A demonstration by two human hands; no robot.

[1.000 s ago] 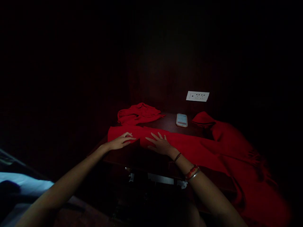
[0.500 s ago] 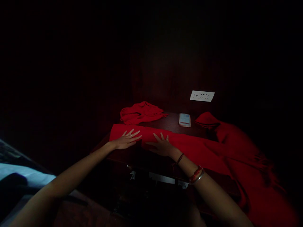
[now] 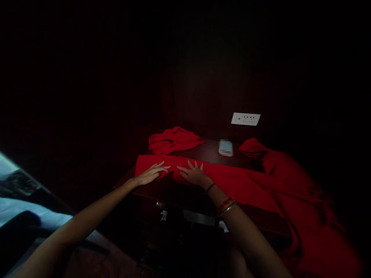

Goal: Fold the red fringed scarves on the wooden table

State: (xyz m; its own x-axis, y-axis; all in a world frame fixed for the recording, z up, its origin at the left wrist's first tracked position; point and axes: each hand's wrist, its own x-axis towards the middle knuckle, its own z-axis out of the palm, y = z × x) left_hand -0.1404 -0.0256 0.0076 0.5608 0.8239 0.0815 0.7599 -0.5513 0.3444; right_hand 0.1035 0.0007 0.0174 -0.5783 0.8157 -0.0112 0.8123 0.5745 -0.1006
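Observation:
A long strip of red cloth [image 3: 226, 177] lies flat along a dark table [image 3: 156, 193]. My left hand [image 3: 150, 173] rests palm down on the cloth's left part, its fingers stretched out and pointing right. Just to its right, my right hand [image 3: 193, 173] lies on the same cloth with fingers spread and a bracelet and bangle on its wrist. Neither hand grips anything. Toward the right the cloth runs into a larger heap of red fabric [image 3: 304, 193] that drapes down past the table's end.
A crumpled red cloth [image 3: 175, 139] sits at the table's back left. Behind the strip lies a small pale rectangular item [image 3: 225, 148], its face blurred out. A white socket panel [image 3: 245, 119] is on the dark wall. Bright whitish fabric [image 3: 34, 212] shows at lower left.
My right hand has shifted slightly left and away from me, closer to the left hand. My left hand's fingers have drawn nearer together. The cloth looks much the same.

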